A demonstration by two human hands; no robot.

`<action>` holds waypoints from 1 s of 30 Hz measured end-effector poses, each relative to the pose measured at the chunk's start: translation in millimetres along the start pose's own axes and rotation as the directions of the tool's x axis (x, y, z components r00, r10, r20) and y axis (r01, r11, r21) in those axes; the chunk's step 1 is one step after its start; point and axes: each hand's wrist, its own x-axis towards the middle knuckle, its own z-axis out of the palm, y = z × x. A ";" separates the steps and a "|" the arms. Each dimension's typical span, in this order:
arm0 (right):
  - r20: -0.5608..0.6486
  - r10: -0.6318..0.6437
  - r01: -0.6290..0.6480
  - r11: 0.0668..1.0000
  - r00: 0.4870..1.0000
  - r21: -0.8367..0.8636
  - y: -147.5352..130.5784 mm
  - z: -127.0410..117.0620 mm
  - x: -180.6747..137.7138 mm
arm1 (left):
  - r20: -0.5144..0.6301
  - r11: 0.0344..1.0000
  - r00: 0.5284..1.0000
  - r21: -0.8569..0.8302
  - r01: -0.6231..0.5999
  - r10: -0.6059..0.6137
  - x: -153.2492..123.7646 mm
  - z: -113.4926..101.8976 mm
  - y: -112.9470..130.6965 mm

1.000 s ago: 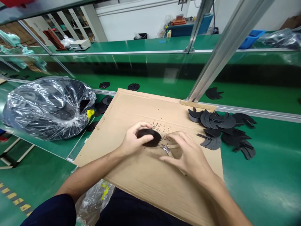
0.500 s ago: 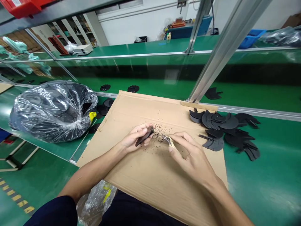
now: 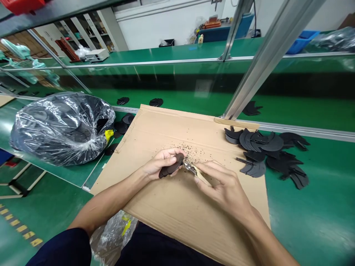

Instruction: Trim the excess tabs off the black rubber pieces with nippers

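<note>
Between thumb and fingers, my left hand grips a flat, rounded black plastic part above the cardboard sheet. My right hand is closed around a small pair of nippers with pale handles. Their metal jaws meet the right edge of the black part, or come very close to it; which one I cannot tell. Many tiny black scraps lie scattered on the cardboard just beyond both hands.
Several curved black parts are heaped at the right, partly on the cardboard. At the left stands a clear plastic bag full of black parts. An aluminium post rises behind the cardboard at the right.
The nippers have moved left, up to the edge of the black part. My left hand has turned the part so that more of its flat face shows.
</note>
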 end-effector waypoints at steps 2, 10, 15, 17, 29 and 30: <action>0.000 -0.020 0.020 1.000 1.000 0.012 0.9 -0.4 -0.7 | 0.015 1.000 1.000 -0.008 0.015 -0.015 -0.4 0.7 -1.0; -0.098 -0.013 0.008 0.999 0.995 -0.045 -2.4 -1.8 0.5 | -0.050 0.996 0.998 -0.079 -0.039 0.035 1.5 7.8 -1.9; -0.166 -0.077 0.042 0.978 0.983 -0.205 3.4 3.6 0.4 | -0.151 0.980 0.987 -0.179 -0.084 0.057 2.0 9.4 -0.3; -0.153 -0.129 0.076 0.947 0.980 -0.312 5.4 8.7 -0.5 | -0.211 0.975 0.976 -0.196 -0.102 0.060 2.0 9.6 -0.5; -0.091 -0.272 0.192 0.842 0.958 -0.504 5.8 21.2 -2.3 | -0.315 0.965 0.944 -0.262 0.009 -0.094 1.1 18.4 -6.4; -0.087 -0.282 0.201 0.838 0.955 -0.508 6.5 21.2 -2.6 | -0.318 0.965 0.943 -0.263 0.008 -0.095 1.0 19.3 -6.9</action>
